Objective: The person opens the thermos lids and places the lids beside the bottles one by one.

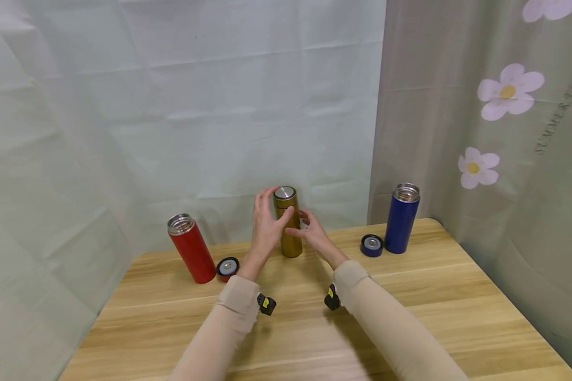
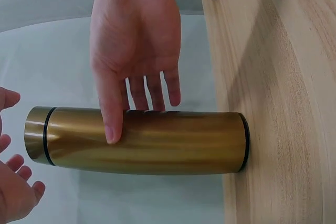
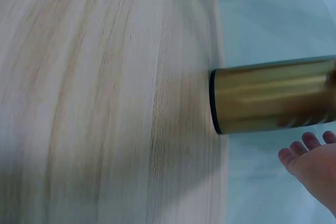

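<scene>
A gold vacuum flask (image 1: pixel 292 244) with its lid (image 1: pixel 284 193) on stands upright near the table's back edge. My left hand (image 1: pixel 267 226) is spread around its upper part from the left; in the left wrist view those fingers (image 2: pixel 22 191) appear apart from the lid end. From the right, my right hand (image 1: pixel 316 235) reaches to the flask's middle, thumb in front and fingers behind. In the right wrist view the visible fingertips (image 3: pixel 311 141) stand slightly off the gold surface. Whether the right thumb touches it, I cannot tell.
An uncapped red flask (image 1: pixel 194 253) stands left, its lid (image 1: pixel 228 269) beside it on the wooden table (image 1: pixel 295 338). To the right is an uncapped blue flask (image 1: pixel 401 225) with its lid (image 1: pixel 372 245). A pale curtain (image 1: pixel 248 127) hangs behind the table.
</scene>
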{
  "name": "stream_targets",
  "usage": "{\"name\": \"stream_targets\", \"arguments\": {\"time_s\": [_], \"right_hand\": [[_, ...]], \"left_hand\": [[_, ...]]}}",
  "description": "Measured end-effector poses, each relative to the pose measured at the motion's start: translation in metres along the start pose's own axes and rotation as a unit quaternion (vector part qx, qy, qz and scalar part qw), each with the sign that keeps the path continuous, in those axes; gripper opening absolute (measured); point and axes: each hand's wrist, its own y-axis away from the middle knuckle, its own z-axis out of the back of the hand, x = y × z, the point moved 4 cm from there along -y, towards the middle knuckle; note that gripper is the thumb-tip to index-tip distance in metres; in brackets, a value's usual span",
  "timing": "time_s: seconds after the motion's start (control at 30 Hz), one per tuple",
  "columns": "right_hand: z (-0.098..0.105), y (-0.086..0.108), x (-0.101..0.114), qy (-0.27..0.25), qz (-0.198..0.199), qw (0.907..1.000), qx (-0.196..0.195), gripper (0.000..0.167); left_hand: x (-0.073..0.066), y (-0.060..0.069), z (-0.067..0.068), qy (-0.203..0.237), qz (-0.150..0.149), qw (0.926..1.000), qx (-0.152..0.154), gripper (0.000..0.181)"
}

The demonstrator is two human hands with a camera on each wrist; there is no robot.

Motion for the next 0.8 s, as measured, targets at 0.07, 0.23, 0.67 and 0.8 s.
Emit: {"name": "stream_targets", "arguments": {"time_s": [0.07, 0.23, 0.67, 0.8], "right_hand": [[-0.0025, -0.0004, 0.0011, 0.001, 0.006, 1.0, 0.001, 0.085], [-0.008, -0.0006, 0.0036, 0.019, 0.012, 0.9996, 0.013, 0.082], [-0.0057, -0.0018, 0.0023, 0.05, 0.028, 0.9982, -0.017, 0.066], [-0.0046, 0.0009, 0.0038, 0.043, 0.031, 0.9985, -0.014, 0.065]], "left_hand": [[0.0006, 0.0002, -0.001, 0.003, 0.0, 1.0, 0.0, 0.062], [-0.0008, 0.0005, -0.0013, 0.008, 0.0, 1.0, -0.001, 0.062], [-0.0065, 0.0006, -0.0034, 0.013, -0.005, 0.9999, 0.008, 0.064], [-0.0083, 0.0004, -0.0028, 0.015, -0.005, 0.9998, 0.008, 0.065]]}}
